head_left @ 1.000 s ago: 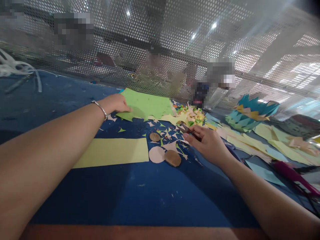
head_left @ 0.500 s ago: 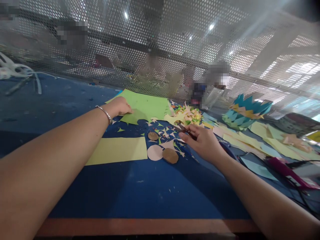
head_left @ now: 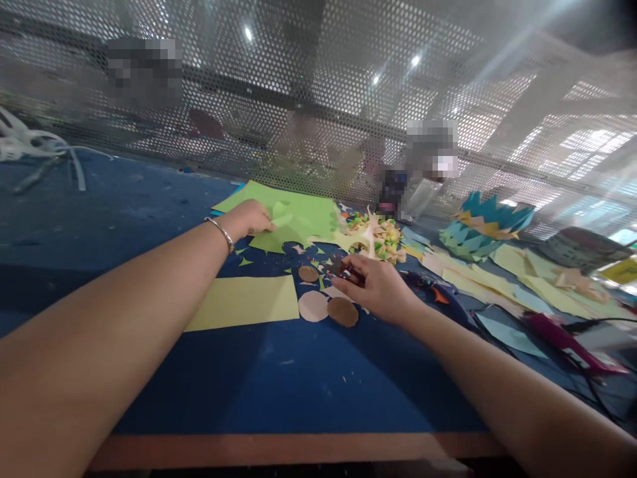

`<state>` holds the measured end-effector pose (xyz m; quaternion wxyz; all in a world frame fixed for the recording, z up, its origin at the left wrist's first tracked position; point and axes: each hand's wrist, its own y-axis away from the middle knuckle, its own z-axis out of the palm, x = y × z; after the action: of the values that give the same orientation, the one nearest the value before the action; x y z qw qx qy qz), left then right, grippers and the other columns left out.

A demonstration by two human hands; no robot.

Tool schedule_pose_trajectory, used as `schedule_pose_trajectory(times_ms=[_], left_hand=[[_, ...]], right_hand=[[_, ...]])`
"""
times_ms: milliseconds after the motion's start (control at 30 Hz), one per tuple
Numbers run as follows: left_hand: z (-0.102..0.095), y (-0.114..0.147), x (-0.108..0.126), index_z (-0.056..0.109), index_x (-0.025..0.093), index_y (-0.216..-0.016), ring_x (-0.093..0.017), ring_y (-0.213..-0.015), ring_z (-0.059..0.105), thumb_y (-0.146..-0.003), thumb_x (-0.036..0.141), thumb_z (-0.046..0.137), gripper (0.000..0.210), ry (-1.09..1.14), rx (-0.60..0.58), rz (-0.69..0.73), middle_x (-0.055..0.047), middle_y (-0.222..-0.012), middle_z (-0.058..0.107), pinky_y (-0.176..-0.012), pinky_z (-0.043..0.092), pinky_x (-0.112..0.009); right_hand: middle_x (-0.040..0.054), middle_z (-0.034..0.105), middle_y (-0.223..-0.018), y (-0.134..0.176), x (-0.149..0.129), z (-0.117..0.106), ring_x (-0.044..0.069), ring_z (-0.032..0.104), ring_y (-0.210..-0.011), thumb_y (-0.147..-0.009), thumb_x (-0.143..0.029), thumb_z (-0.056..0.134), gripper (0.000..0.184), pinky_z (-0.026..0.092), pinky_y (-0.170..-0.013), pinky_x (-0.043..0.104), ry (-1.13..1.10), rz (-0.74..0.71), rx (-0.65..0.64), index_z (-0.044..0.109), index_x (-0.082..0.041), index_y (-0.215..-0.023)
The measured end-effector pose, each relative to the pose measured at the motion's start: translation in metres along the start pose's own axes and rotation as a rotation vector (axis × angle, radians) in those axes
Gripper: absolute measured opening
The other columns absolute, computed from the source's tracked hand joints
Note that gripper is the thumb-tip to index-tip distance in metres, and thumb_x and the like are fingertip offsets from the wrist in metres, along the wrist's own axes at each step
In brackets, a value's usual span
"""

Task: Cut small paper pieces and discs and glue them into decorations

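My left hand (head_left: 255, 219), with a silver bangle at the wrist, is closed in a pinch on a sheet of green paper (head_left: 308, 209); a small part of the sheet lifts beside the fingertips. The sheet's near edge has round bites cut out of it. My right hand (head_left: 375, 285) is closed around small dark scissors (head_left: 348, 271), partly hidden by the fingers, above scattered paper scraps. Just below lie a pale pink paper disc (head_left: 313, 306) and a brown disc (head_left: 343, 312), with a smaller brown disc (head_left: 308, 273) behind. A yellow paper rectangle (head_left: 253, 299) lies near my left forearm.
Paper trimmings (head_left: 385, 236) are heaped behind my right hand. Further right are a teal paper crown (head_left: 485, 226), paper strips (head_left: 462, 272), a dark blue tool (head_left: 442, 299) and a magenta device (head_left: 567, 342) with cables. White scissors (head_left: 34, 139) lie far left. A perforated metal screen (head_left: 298, 99) stands behind.
My right hand has moved left and nearer with the scissors, over the scraps by the discs. My left hand has shifted slightly right and a bit of the green paper now lifts beside it.
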<state>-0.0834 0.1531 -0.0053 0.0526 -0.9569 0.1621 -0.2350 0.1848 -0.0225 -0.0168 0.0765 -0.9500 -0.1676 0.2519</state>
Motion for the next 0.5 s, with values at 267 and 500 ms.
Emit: schedule_pose_trajectory(times_ms=[267, 500], left_hand=[[-0.017, 0.018, 0.014, 0.059, 0.012, -0.123, -0.008, -0.087, 0.059, -0.094, 0.032, 0.058, 0.035, 0.268, 0.112, 0.128, -0.001, -0.109, 0.072, -0.081, 0.048, -0.025], [-0.012, 0.006, 0.021, 0.046, 0.018, -0.138, -0.020, -0.083, 0.071, -0.088, 0.024, 0.066, 0.054, 0.510, 0.136, 0.119, -0.010, -0.110, 0.076, -0.075, 0.055, -0.037]], right_hand=[[0.0006, 0.059, -0.070, -0.035, -0.009, 0.020, 0.017, 0.052, -0.064, -0.090, -0.042, 0.063, 0.022, 0.030, -0.059, 0.030, 0.106, 0.005, -0.094, 0.060, -0.020, -0.091], [0.0002, 0.060, -0.071, -0.041, -0.012, 0.019, 0.016, 0.052, -0.063, -0.087, -0.034, 0.067, 0.016, 0.033, -0.059, 0.029, 0.047, 0.026, -0.154, 0.063, -0.019, -0.090]])
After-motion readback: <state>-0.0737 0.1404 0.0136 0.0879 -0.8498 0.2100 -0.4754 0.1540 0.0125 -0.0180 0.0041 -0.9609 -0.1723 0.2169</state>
